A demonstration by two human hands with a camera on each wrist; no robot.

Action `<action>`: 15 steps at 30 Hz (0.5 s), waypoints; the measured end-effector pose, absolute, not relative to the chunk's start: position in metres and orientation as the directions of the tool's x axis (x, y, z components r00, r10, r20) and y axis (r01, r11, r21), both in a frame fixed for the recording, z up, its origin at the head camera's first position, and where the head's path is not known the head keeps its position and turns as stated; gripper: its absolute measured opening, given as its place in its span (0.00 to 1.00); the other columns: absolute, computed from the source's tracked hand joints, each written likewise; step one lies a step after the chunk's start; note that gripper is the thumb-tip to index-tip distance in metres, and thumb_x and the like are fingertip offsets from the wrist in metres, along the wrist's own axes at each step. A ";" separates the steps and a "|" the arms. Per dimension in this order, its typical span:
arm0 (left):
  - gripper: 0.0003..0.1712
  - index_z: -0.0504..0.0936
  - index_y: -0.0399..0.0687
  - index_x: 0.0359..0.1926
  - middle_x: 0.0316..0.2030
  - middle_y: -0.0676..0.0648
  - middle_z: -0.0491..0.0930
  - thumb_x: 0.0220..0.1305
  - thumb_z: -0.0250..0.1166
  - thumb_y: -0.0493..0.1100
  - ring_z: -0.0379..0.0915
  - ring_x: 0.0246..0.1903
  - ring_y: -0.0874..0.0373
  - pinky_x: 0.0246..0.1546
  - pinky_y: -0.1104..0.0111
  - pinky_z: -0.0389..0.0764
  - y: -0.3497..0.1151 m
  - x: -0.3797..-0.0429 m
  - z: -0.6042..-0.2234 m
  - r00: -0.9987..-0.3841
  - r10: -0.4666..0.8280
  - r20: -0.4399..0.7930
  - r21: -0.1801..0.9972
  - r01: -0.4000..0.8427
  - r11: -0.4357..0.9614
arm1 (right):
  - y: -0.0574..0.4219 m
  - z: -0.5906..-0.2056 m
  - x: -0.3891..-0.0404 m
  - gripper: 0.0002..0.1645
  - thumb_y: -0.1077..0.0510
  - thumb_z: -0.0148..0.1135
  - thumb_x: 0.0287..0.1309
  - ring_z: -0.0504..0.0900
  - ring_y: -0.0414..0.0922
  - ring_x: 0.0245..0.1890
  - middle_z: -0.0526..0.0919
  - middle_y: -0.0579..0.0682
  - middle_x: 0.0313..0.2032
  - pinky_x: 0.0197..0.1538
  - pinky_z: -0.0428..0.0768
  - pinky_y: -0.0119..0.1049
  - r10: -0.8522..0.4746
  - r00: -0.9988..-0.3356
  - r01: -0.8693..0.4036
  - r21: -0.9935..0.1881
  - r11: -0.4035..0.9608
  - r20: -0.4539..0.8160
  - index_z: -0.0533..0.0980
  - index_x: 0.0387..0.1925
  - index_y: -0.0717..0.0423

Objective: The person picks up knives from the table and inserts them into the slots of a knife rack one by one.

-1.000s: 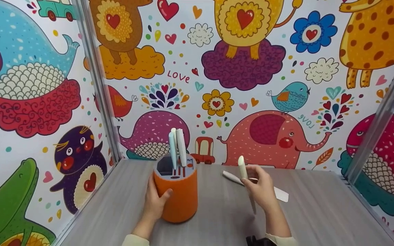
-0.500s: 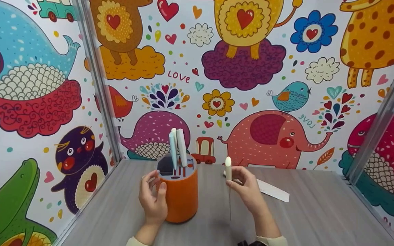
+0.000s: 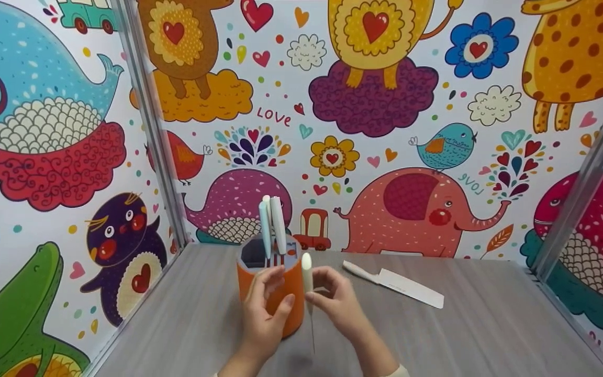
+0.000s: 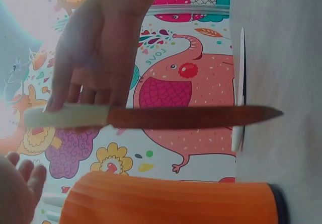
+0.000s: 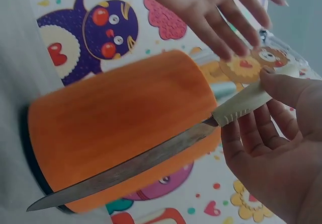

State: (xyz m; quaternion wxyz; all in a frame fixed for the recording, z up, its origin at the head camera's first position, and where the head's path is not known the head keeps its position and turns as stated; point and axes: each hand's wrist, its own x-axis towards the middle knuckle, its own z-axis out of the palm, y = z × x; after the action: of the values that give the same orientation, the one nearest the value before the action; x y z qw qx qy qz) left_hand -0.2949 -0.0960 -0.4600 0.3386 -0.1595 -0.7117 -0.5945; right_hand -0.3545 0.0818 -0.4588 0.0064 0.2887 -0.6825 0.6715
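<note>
My right hand (image 3: pixel 339 303) pinches a kitchen knife (image 3: pixel 307 275) by its cream handle, thumb on one side and fingers on the other. Its blade (image 5: pixel 131 166) points down beside the orange knife block (image 5: pixel 126 118), as the right wrist view shows. Just in front of the block, in the head view, is my left hand (image 3: pixel 265 319), fingers spread and slightly bent around nothing. A gap shows between the left fingers and the knife in the right wrist view. Several knives with pale handles (image 3: pixel 276 225) stand upright in the block's grey top (image 3: pixel 249 254).
A white cleaver (image 3: pixel 411 289) lies flat on the grey wooden table (image 3: pixel 464 340), right of the block and behind my right hand. Printed cartoon panels (image 3: pixel 385 131) with metal corner posts (image 3: pixel 157 131) enclose the table at the back and sides.
My right hand has carried the knife leftward, close to the block, uncovering the cleaver. My left hand has let go of the block's side and moved right, in front of it.
</note>
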 end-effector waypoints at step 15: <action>0.30 0.71 0.39 0.71 0.65 0.42 0.82 0.75 0.67 0.46 0.78 0.63 0.51 0.71 0.54 0.79 -0.090 -0.299 -0.464 -0.881 -0.089 0.464 0.873 0.438 0.217 | 0.042 -0.467 -0.333 0.17 0.67 0.66 0.68 0.84 0.39 0.48 0.84 0.63 0.51 0.54 0.88 0.33 -0.401 -0.819 -0.407 -0.908 -0.096 0.410 0.77 0.56 0.69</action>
State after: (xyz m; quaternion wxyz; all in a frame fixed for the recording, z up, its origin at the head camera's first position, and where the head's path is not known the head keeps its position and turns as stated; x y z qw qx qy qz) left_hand -0.2992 -0.0903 -0.4639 0.2143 -0.1162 -0.7500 -0.6149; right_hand -0.3333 0.0423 -0.4672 0.0023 0.3006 -0.6722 0.6766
